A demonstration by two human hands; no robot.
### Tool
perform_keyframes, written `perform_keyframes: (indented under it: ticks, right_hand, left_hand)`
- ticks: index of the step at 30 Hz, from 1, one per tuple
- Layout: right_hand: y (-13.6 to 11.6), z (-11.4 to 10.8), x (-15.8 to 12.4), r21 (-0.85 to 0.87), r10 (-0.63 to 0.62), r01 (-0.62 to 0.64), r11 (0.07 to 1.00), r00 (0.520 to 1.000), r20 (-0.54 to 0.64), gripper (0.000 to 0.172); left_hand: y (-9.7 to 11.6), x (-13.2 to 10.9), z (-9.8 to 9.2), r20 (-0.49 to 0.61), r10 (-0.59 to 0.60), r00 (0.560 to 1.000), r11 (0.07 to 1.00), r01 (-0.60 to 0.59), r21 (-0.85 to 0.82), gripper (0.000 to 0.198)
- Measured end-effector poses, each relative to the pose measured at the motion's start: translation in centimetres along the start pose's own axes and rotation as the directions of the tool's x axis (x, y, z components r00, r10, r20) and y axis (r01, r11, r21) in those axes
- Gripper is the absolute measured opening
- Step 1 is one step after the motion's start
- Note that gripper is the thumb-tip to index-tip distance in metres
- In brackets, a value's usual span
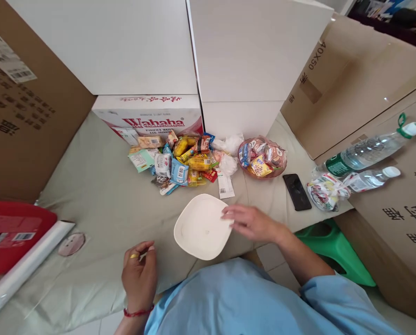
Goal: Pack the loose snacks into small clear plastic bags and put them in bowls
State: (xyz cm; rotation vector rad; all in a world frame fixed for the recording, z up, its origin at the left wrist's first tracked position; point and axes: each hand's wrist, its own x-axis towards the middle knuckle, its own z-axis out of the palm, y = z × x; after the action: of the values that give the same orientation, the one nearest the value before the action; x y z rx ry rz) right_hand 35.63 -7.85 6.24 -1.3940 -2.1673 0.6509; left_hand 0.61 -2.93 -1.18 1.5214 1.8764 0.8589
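Note:
A white, rounded-square plate (204,228) lies flat on the cloth-covered table in front of me. My right hand (251,223) is at the plate's right edge. Its fingers stretch out over the rim, a little apart, and I cannot tell whether they press on it. To the left of the plate, my left hand (140,274) rests near the table's front edge. Its fingers are curled in with the thumb against them, and nothing shows in them. Beyond the plate sits a pile of packaged snacks (179,171). A pinkish see-through bowl (269,174) holds several more wrapped snacks.
A black phone (297,192) lies to the right, near a bagged bundle (325,193) and two clear bottles (365,153) (372,179). A Wahaba-marked carton (152,114) stands behind the snacks. Leftward are a red package (16,237) and a white roll (26,270). A green stool (333,246) stands lower right.

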Motion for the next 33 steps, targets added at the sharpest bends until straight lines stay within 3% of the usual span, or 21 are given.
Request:
perform_keyframes:
  ticks: [2, 5, 8, 11, 16, 18, 21, 23, 25, 27, 29, 31, 33]
  right_hand:
    - [1.8, -3.0, 1.8, -0.067, 0.150, -0.164, 0.984, 0.972, -0.179, 0.032]
    - [4.7, -6.2, 5.5, -0.226, 0.333, -0.424, 0.877, 0.875, -0.351, 0.030]
    - [6.5, -6.4, 9.3, -0.370, 0.415, -0.507, 0.779, 0.858, -0.303, 0.031]
    - [7.0, -4.7, 12.0, -0.456, 0.515, -0.549, 0.700, 0.831, -0.209, 0.032]
    - [6.3, -3.8, 12.6, -0.476, 0.550, -0.587, 0.655, 0.802, -0.232, 0.026]
    - [5.6, -4.6, 11.6, -0.369, 0.519, -0.599, 0.711, 0.801, -0.300, 0.019]
    - [3.4, -5.4, 9.4, 0.162, 0.532, -0.511, 0.844, 0.764, -0.364, 0.018]
    - [1.2, -4.7, 7.9, 0.546, 0.594, -0.385, 0.744, 0.756, -0.276, 0.030]
    - [-1.3, -2.5, 6.5, 0.747, 0.611, -0.331, 0.577, 0.782, -0.125, 0.036]
    - [-3.8, 0.6, 5.7, 0.809, 0.571, -0.354, 0.469, 0.820, 0.027, 0.035]
    - [-6.1, 3.9, 5.2, 0.799, 0.480, -0.411, 0.440, 0.859, 0.177, 0.035]
    - [-7.8, 6.3, 5.0, 0.748, 0.352, -0.412, 0.521, 0.902, 0.251, 0.034]
    - [-8.9, 7.2, 4.8, 0.630, 0.265, -0.319, 0.708, 0.947, 0.182, 0.032]
  left_hand:
    - [-0.9, 0.0, 0.0, -0.011, 0.022, 1.000, 0.999, -0.022, 0.043, 0.030]
    - [-2.0, -0.4, 0.5, 0.016, 0.100, 0.995, 0.991, -0.101, 0.091, 0.027]
    - [-2.4, -0.9, 1.0, 0.049, 0.193, 0.980, 0.977, -0.197, 0.088, 0.026]
    - [-2.6, -1.0, 1.1, 0.035, 0.202, 0.979, 0.977, -0.204, 0.057, 0.026]
    - [-3.3, -0.9, 0.9, 0.034, 0.225, 0.974, 0.974, -0.224, -0.025, 0.025]
    - [-3.5, -0.9, 0.9, 0.022, 0.240, 0.971, 0.969, -0.238, -0.065, 0.025]
    - [-3.1, -1.4, 0.9, -0.018, 0.240, 0.971, 0.959, -0.240, -0.154, 0.024]
    - [-2.0, -2.0, 0.7, -0.009, 0.236, 0.972, 0.937, -0.230, -0.264, 0.024]
    - [-0.3, -2.8, 0.5, 0.094, 0.258, 0.961, 0.884, -0.196, -0.423, 0.026]
    - [1.6, -3.6, 0.3, 0.270, 0.311, 0.911, 0.812, -0.107, -0.574, 0.039]
    - [3.3, -4.3, 0.3, 0.441, 0.362, 0.821, 0.760, 0.014, -0.650, 0.058]
    - [4.1, -4.8, 0.5, 0.535, 0.363, 0.763, 0.725, 0.130, -0.677, 0.062]
    - [3.8, -4.9, 0.7, 0.557, 0.286, 0.780, 0.696, 0.230, -0.680, 0.054]
